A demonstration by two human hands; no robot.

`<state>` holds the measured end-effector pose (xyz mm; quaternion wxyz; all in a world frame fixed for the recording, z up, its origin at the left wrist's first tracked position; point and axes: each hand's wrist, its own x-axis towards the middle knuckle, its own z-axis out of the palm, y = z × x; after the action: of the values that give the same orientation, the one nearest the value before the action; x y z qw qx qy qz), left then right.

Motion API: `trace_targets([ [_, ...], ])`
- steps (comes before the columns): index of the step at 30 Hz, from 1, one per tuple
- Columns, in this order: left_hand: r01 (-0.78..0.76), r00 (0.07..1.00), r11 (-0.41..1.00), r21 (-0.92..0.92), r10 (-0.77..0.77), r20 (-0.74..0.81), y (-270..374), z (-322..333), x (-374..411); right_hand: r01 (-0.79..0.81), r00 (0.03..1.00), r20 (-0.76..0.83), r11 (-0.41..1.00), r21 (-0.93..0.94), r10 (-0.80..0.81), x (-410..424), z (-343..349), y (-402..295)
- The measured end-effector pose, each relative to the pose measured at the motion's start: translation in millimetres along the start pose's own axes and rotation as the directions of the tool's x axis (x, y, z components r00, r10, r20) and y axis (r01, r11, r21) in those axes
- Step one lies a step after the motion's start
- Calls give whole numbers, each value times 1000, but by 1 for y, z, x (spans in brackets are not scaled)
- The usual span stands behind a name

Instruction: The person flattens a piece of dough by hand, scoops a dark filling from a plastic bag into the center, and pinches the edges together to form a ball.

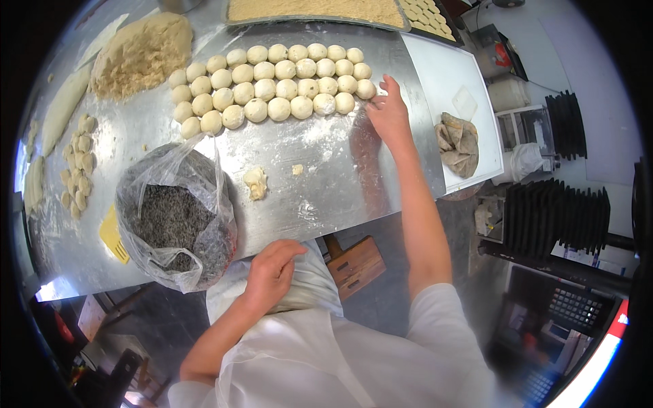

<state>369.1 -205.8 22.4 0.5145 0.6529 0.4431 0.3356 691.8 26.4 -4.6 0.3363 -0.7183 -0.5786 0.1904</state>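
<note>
Rows of round dough balls (286, 89) lie on a floured steel table (326, 168). My right hand (388, 109) is beside the right end of the rows, its fingers apart and its fingertips by the last ball; whether they touch it I cannot tell. My left hand (273, 273) hangs in front of my body at the table's near edge, fingers loosely curled, with nothing visible in it. Left of it stands a plastic-lined container of dark, grainy filling (176, 219). A soft pale lump (255, 184) and a small crumb (297, 169) lie on the steel.
A large crumbly dough mass (143, 56), a long dough strip (66, 109) and small dough pieces (79, 163) lie left. A yellow scraper (113, 234) is beside the container. A tray of crumbly material (316, 11) stands behind; a crumpled cloth (457, 145) lies on a white board (449, 71).
</note>
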Motion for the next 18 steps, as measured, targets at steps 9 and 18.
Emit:
trace_targets([
  [9,-32,999,988,-153,29,-22,49,-50,-14,0,1000,26,871,492,-14,-140,16,-65],
  [18,278,653,951,135,-84,-753,-28,-298,-39,-5,977,177,819,574,-118,-199,71,-142],
])
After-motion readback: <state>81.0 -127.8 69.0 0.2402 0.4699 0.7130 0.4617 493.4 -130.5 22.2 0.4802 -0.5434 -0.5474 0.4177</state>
